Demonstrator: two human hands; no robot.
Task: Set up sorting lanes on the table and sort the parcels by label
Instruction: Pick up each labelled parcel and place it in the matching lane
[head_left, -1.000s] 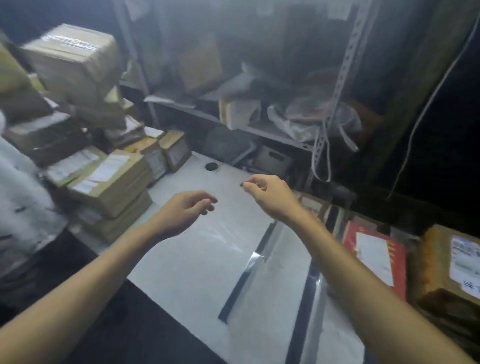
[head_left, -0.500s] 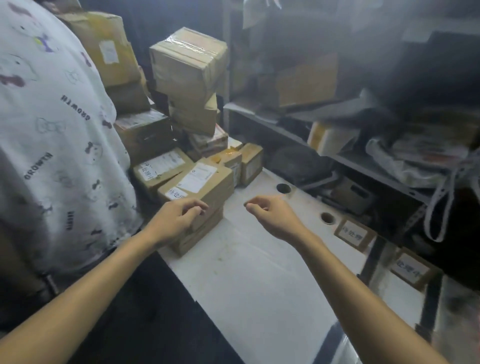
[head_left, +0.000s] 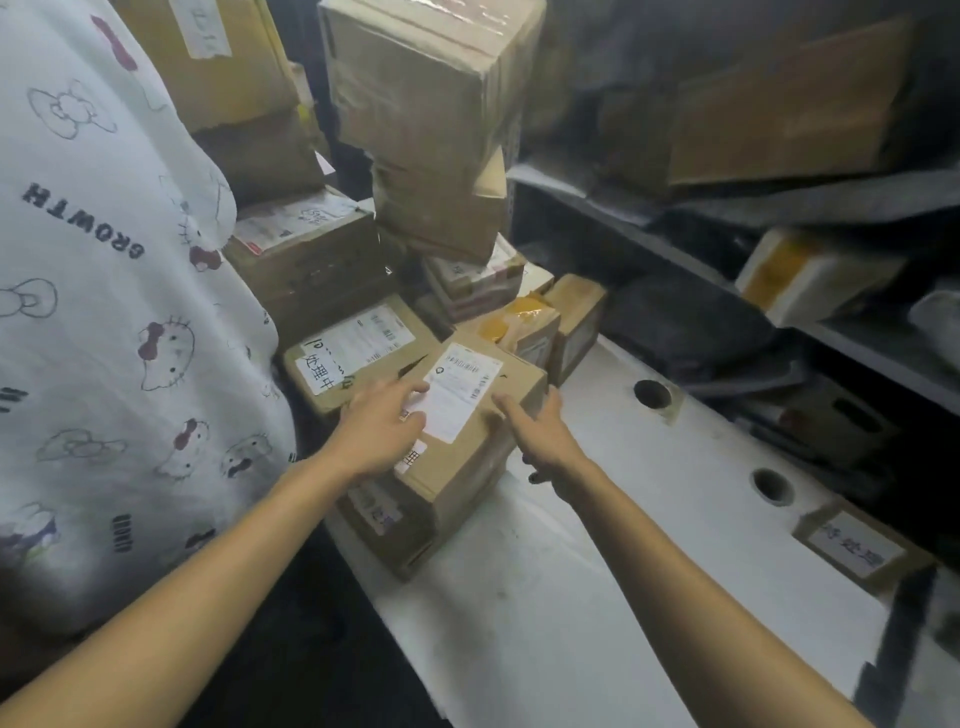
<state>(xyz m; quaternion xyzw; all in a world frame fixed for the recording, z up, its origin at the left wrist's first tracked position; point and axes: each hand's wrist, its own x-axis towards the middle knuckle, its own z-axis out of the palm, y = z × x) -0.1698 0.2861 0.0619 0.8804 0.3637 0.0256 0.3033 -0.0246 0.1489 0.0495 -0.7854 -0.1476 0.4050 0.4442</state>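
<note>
A brown cardboard parcel (head_left: 470, 441) with a white shipping label lies on top of a low stack at the left end of the white table (head_left: 597, 597). My left hand (head_left: 379, 426) rests flat on its top left side, fingers straight. My right hand (head_left: 540, 434) grips its right edge, thumb on top and fingers down the side. More labelled parcels (head_left: 358, 343) lie just behind it. A cardboard lane sign (head_left: 857, 548) with handwritten characters stands at the table's far right edge.
A person in a white printed shirt (head_left: 104, 312) stands close on the left. Tall stacked boxes (head_left: 431, 104) rise behind the parcels. Metal shelving (head_left: 779, 270) with packages runs along the back right. Two round holes (head_left: 652, 393) sit in the table top.
The view swung left from the taped lanes to the parcel stack. Both hands moved forward and came down on the top parcel, the right one closing round its edge.
</note>
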